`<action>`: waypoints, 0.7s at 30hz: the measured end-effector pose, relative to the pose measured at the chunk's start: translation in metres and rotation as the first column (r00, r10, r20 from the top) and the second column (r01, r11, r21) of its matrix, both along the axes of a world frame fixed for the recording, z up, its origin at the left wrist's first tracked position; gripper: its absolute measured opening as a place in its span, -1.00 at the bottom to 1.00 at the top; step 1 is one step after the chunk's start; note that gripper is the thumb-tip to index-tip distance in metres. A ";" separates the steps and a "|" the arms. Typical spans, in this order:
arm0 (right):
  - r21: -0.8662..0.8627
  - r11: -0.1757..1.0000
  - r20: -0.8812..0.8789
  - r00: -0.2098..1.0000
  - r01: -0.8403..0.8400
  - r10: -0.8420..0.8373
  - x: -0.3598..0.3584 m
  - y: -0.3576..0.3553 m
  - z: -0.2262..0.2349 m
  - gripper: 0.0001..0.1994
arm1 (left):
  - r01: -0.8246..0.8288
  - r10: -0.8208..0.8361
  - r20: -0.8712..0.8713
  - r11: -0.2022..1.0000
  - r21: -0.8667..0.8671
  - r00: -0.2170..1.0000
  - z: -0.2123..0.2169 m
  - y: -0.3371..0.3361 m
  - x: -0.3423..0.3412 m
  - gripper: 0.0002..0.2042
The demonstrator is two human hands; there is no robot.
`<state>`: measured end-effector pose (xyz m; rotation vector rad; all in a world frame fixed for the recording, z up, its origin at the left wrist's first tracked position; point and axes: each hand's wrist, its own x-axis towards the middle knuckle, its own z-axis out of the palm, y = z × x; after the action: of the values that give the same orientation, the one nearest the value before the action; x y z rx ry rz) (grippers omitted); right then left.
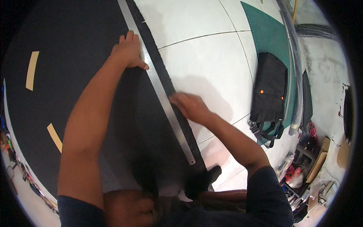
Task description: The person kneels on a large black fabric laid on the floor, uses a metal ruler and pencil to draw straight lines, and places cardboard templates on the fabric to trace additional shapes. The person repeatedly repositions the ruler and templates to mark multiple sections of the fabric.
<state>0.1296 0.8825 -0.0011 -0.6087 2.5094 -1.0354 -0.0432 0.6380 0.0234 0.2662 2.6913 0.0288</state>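
A long metal ruler [166, 100] lies slantwise on a large black sheet [87, 34], close to the sheet's rough right edge. My left hand [129, 51] presses down on the ruler's upper part, thumb and fingertips spread along it. Farther down, my right hand [191, 108] is over the strip of black sheet between the ruler and that edge. Its fingers are drawn together and slightly blurred; whatever they hold, if anything, is hidden.
Two pale strips [32, 71] lie on the sheet at left. Right of it are white floor tiles [200, 62], a green mat [264, 28] and a black bag [269, 87] with straps. Assorted items and cardboard [317, 166] crowd the lower right.
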 end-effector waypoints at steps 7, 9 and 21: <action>-0.170 0.970 -0.250 0.944 0.175 -0.214 -0.165 -0.078 -0.015 -0.82 | -0.010 0.010 0.012 0.999 0.032 1.000 0.005 0.000 0.001 0.20; -0.171 0.950 -0.202 0.934 0.263 -0.295 -0.179 -0.088 -0.007 -0.78 | 0.001 -0.001 -0.002 0.999 0.032 1.000 0.000 0.001 0.001 0.21; 0.008 0.845 -0.071 0.843 0.535 -0.534 0.133 -0.008 -0.010 -0.76 | -0.022 0.017 0.062 0.996 0.090 0.998 0.011 -0.001 0.002 0.35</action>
<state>0.2624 0.8749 -0.0114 0.0944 2.8212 -1.1685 -0.0407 0.6370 0.0341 0.2623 2.6357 0.1624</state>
